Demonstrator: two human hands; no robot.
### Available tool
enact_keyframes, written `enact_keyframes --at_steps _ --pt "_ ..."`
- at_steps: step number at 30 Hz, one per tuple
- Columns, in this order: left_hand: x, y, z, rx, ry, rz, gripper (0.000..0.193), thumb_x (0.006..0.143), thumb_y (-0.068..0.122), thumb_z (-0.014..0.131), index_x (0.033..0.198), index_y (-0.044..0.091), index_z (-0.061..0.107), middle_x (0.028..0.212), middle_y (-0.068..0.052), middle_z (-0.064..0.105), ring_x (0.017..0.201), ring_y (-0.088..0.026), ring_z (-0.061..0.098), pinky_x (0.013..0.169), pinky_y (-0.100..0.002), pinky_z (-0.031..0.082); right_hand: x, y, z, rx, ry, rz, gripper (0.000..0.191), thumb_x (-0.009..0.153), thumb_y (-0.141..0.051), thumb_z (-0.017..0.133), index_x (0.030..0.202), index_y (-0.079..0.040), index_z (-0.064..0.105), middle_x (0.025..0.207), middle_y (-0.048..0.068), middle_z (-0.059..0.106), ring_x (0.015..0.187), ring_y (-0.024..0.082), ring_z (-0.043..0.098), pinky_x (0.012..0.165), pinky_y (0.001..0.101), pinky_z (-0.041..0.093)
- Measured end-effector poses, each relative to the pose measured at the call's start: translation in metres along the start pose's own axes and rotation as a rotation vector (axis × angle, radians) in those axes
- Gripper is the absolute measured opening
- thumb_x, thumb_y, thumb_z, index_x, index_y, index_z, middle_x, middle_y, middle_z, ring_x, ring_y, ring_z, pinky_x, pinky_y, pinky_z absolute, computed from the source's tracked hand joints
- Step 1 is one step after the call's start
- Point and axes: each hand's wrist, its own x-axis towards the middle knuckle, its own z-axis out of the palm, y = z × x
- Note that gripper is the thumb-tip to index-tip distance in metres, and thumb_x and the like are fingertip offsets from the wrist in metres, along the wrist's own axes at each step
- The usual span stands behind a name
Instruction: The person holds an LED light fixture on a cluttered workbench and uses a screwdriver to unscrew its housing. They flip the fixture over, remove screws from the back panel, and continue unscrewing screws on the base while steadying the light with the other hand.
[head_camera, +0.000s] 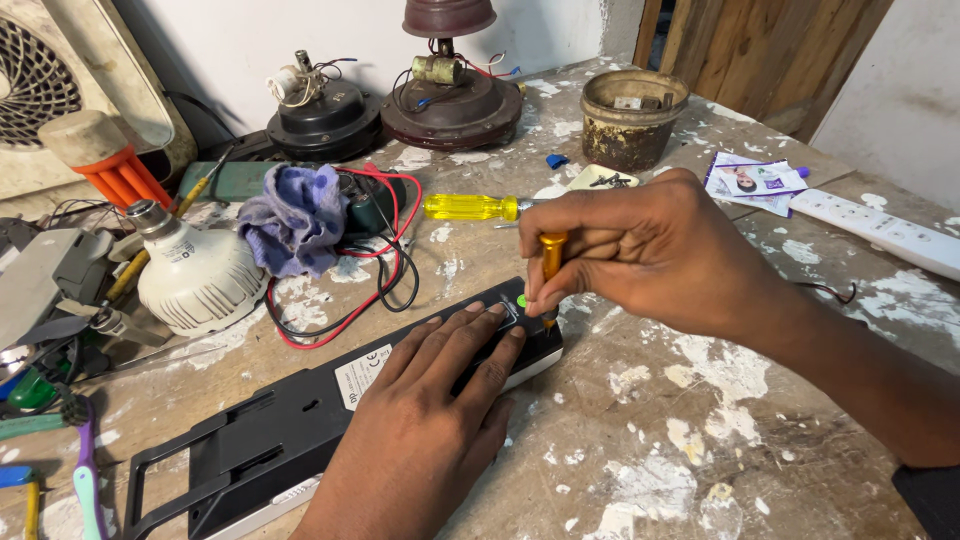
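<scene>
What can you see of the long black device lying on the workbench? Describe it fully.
The long black device looks like plastic, with a white underside edge and an open frame-like bracket at its near end. It carries a white label and a small green spot near the far end. It lies flat and diagonal on the paint-spattered workbench. The left hand presses on it; the right hand holds an orange-handled screwdriver upright against it.

Screwdriver tip (549, 322) hidden behind right hand (640, 250), fan (40, 90) perhaps, cut off

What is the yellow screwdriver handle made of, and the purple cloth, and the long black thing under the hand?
Yellow screwdriver handle: probably clear hard plastic, since it looks glossy and see-through. Purple cloth: soft fabric, crumpled and fuzzy. Long black device: seemingly matte moulded plastic, with smooth, even edges.
</scene>
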Motion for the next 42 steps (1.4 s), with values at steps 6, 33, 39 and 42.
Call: enact_keyframes --at_steps 6,33,39,42 --pt "0.001 0.002 -0.001 -0.007 -0.025 -0.009 0.065 0.078 0.023 0.077 0.137 0.002 0.059 0.140 -0.020 0.056 0.131 -0.037 0.052 0.110 -0.049 0.039 0.001 -0.007 0.006 -0.262 0.119 -0.037 0.044 0.082 -0.003 0.080 0.124 0.000 0.069 0.097 0.010 0.082 0.086 0.016 0.083 0.077 0.0248 0.068" --pt "0.000 0.001 0.000 -0.001 0.012 0.006 0.062 0.081 0.023 0.075 0.137 0.002 0.059 0.139 -0.019 0.057 0.131 -0.036 0.054 0.111 -0.049 0.039 0.006 0.008 -0.004 0.100 -0.084 -0.023 0.035 0.093 0.016 0.058 0.121 -0.002 0.067 0.099 0.009 0.079 0.097 0.018 0.082 0.088 0.0287 0.066" --pt "0.001 0.004 -0.004 -0.008 -0.002 0.009 0.065 0.078 0.022 0.076 0.136 0.001 0.059 0.138 -0.020 0.057 0.130 -0.038 0.053 0.110 -0.048 0.040 0.001 -0.001 0.003 -0.097 0.014 -0.071 0.036 0.089 0.012 0.063 0.121 -0.003 0.071 0.095 0.008 0.081 0.090 0.016 0.083 0.084 0.0277 0.065" --pt "0.001 0.005 -0.004 -0.008 0.001 0.010 0.064 0.079 0.022 0.075 0.137 0.001 0.058 0.138 -0.020 0.057 0.131 -0.037 0.053 0.110 -0.049 0.039 0.001 -0.005 0.003 -0.188 0.054 -0.063 0.037 0.086 0.003 0.074 0.122 -0.004 0.071 0.094 0.007 0.082 0.085 0.015 0.083 0.078 0.0251 0.067"
